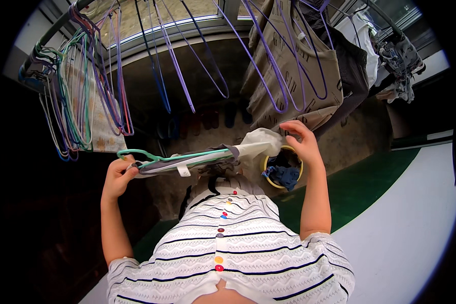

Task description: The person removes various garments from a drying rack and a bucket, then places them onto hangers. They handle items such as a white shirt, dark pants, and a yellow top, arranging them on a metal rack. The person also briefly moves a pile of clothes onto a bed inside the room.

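A white and grey shirt (258,147) with a white tag stretches sideways in front of my body. A mint-green hanger (202,154) lies along its upper edge, partly inside the cloth. At the left end, my left hand (119,177) pinches the shirt and hanger between thumb and fingers. By the shirt's bunched white right end is my right hand (303,144), its thumb and fingers apart and curved, with nothing visible between them. Just below that end, a yellow-rimmed bucket (264,163) stands on the floor, holding dark blue and dark-coloured clothes (283,176).
Several empty purple and blue hangers (180,76) hang ahead from a rack. Bunched hangers (78,91) and a stained cloth (106,111) are at left. A printed tan garment (309,76) and dark and white clothes hang at right. Shoes (230,114) stand on the floor beyond.
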`<action>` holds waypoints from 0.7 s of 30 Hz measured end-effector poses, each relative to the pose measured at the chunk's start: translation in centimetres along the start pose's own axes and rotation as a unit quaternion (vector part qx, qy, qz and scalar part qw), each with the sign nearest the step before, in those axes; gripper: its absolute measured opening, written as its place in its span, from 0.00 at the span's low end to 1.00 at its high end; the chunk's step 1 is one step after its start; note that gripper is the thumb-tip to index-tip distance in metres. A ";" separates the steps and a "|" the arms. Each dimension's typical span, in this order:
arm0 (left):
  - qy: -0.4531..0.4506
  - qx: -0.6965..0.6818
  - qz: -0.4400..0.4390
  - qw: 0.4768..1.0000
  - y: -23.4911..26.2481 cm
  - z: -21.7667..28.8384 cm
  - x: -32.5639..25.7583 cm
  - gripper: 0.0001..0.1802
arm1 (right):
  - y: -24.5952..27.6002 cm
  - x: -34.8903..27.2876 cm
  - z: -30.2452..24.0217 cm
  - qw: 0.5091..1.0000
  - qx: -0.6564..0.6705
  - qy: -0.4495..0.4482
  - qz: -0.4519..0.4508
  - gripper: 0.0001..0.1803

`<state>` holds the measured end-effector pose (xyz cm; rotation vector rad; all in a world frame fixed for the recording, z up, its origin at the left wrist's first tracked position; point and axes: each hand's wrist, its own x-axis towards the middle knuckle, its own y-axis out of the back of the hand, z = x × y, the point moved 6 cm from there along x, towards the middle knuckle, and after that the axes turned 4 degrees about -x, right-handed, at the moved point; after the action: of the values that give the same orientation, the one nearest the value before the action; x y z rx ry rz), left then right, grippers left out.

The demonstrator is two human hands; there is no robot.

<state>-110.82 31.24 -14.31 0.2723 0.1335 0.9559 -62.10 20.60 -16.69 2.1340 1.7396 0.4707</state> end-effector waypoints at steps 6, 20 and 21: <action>0.003 0.016 -0.044 0.999 -3.4 1.4 2.8 0.11 | -6.0 -1.2 -9.5 0.969 -0.161 0.173 -0.072 0.22; -0.059 0.179 0.049 0.981 -6.9 4.8 5.2 0.27 | -3.3 -2.2 -12.1 0.995 0.017 0.095 0.032 0.05; 0.009 0.115 0.031 0.993 -6.6 2.7 5.0 0.26 | -1.8 -2.5 -12.3 0.990 0.049 0.111 0.075 0.04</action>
<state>-102.14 31.31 -13.57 0.4826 0.2539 1.0051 -69.80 19.19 -6.75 2.3707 1.7556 0.7005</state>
